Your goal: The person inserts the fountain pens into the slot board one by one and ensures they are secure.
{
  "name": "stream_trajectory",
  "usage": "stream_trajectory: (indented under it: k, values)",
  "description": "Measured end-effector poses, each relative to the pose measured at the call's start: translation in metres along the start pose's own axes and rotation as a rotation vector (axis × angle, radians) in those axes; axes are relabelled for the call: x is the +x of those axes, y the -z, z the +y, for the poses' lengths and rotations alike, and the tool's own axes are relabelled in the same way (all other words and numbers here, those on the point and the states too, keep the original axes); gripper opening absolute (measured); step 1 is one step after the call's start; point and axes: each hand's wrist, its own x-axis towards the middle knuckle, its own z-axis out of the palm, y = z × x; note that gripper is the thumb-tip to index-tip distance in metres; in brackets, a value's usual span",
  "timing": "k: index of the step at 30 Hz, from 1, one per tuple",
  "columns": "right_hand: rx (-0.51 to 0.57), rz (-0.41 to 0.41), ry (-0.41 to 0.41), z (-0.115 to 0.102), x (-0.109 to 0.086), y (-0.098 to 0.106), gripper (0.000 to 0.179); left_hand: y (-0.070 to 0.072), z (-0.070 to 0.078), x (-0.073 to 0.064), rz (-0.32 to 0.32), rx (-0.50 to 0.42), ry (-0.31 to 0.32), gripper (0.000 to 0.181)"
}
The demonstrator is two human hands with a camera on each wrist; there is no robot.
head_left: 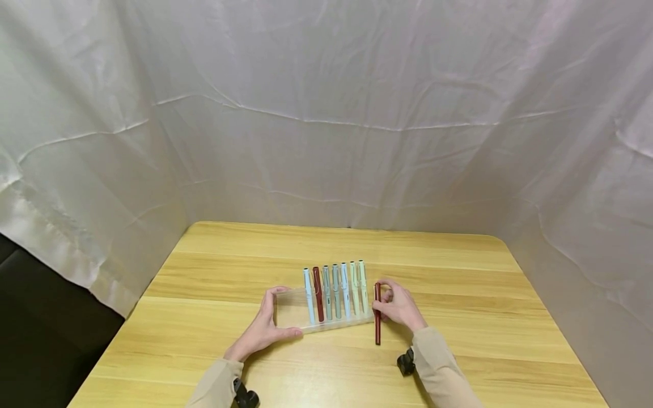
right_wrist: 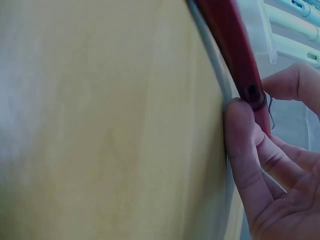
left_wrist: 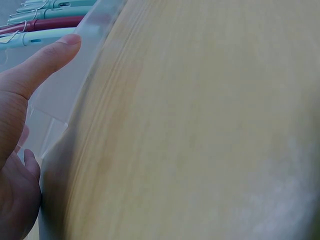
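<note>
A clear plastic tray (head_left: 292,310) lies on the table with several capped pens side by side in it. My left hand (head_left: 265,326) holds the tray's left end, thumb along the front edge and fingers at the back corner. From the left, the row shows a light blue pen (head_left: 309,297), a dark red pen (head_left: 318,296), grey-green pens (head_left: 332,294), another light blue pen (head_left: 346,292) and pale green pens (head_left: 359,289). Just right of the tray, my right hand (head_left: 400,307) pinches a second dark red pen (right_wrist: 232,50) between thumb and fingers, near its clip.
The wooden table (head_left: 449,272) extends around the tray on all sides. Pale curtains (head_left: 326,158) hang behind it and along both sides. Something black (head_left: 41,328) stands beyond the left table edge. A small black device (head_left: 406,362) sits at the right wrist.
</note>
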Motion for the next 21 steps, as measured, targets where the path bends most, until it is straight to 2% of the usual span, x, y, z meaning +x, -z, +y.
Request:
stream_trajectory:
  k: [4,12,21]
  values:
    - [0.004,0.005,0.018,-0.001,-0.003,0.001,0.067,0.0,0.0,-0.001,0.002,-0.008,-0.005,0.101]
    - [0.118,-0.013,0.025,-0.004,-0.009,0.002,0.067,0.001,0.0,-0.001,0.001,-0.01,-0.005,0.1]
    - [0.186,-0.001,0.046,-0.007,-0.014,0.001,0.07,0.0,0.0,0.0,0.001,-0.004,-0.013,0.101]
